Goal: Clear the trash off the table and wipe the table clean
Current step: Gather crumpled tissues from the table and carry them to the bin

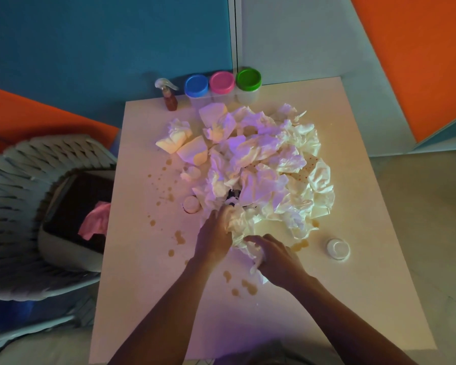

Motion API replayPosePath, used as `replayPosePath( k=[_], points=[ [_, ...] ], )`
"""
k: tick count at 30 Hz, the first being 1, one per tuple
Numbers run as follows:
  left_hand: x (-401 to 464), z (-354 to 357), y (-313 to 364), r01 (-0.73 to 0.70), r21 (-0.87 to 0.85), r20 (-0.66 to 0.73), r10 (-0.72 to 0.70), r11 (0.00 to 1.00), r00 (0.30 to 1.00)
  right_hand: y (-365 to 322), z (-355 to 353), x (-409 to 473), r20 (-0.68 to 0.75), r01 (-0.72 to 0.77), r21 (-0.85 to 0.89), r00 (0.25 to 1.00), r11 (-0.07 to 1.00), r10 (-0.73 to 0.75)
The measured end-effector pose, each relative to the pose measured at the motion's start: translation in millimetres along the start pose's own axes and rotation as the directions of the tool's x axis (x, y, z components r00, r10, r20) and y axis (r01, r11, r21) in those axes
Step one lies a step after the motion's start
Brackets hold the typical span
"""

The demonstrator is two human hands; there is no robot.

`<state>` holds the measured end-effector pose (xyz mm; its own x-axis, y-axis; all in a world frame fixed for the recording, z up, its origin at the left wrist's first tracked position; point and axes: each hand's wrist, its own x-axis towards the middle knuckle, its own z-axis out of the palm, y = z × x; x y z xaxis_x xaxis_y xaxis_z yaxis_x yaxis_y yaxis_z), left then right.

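A big heap of crumpled white paper (263, 164) covers the middle of the pale square table (353, 180). My left hand (213, 235) grips the near edge of the heap, fingers curled into the paper. Beside it, my right hand (274, 256) clutches a wad of the same paper at the heap's front. Brown liquid spots (179, 237) dot the table's left and front. A small white cup (191, 204) sits by the heap's left, and another white cup (338, 248) stands apart at the right. A dark object (233, 197) peeks from under the paper.
A spray bottle (169, 94) and three jars with blue (196, 85), pink (221, 82) and green (248, 79) lids line the table's far edge. Left of the table, a bin (71, 214) holding a pink cloth (95, 221) rests on a woven chair (19, 196).
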<state>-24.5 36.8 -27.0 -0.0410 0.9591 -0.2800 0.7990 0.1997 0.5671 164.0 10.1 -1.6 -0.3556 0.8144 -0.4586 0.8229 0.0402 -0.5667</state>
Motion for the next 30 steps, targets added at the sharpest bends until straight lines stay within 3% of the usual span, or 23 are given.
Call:
replayPosePath(
  k=[5, 8, 10, 16, 19, 22, 26, 30],
  points=[
    [-17, -4, -6, -0.083, -0.175, -0.203, 0.047, 0.981, 0.978, -3, 12, -3, 0.091, -0.027, -0.26, 0.995, 0.965, 0.052],
    [-25, -14, -6, -0.005, -0.277, -0.317, -0.086, 0.961, 0.945, 0, 14, -2, 0.075, -0.037, -0.302, 0.995, 0.952, 0.062],
    [-30, -24, -4, 0.062, -0.339, -0.317, -0.177, 0.939, 0.932, 2, 14, 0, 0.052, -0.031, -0.312, 0.997, 0.95, 0.05],
    [-44, -40, -5, 0.213, -0.454, -0.239, -0.348, 0.865, 0.906, 1, 4, 6, -0.067, -0.085, -0.114, 0.995, 0.99, 0.077],
    [-43, -38, -5, 0.295, -0.386, -0.242, -0.404, 0.874, 0.882, 0, -3, 11, -0.161, -0.078, -0.043, 0.984, 0.996, 0.071],
    [-37, -35, -4, 0.314, -0.352, -0.235, -0.408, 0.882, 0.882, -5, -8, 16, -0.212, -0.063, 0.026, 0.975, 0.998, 0.067],
    [-32, -34, -1, 0.223, -0.391, -0.238, -0.332, 0.893, 0.913, -12, -12, 18, -0.247, 0.064, 0.129, 0.969, 0.99, -0.03],
    [-27, -32, 1, 0.152, -0.311, -0.258, -0.237, 0.938, 0.937, -20, -14, 24, -0.226, 0.078, -0.004, 0.971, 0.997, -0.077]
  ],
)
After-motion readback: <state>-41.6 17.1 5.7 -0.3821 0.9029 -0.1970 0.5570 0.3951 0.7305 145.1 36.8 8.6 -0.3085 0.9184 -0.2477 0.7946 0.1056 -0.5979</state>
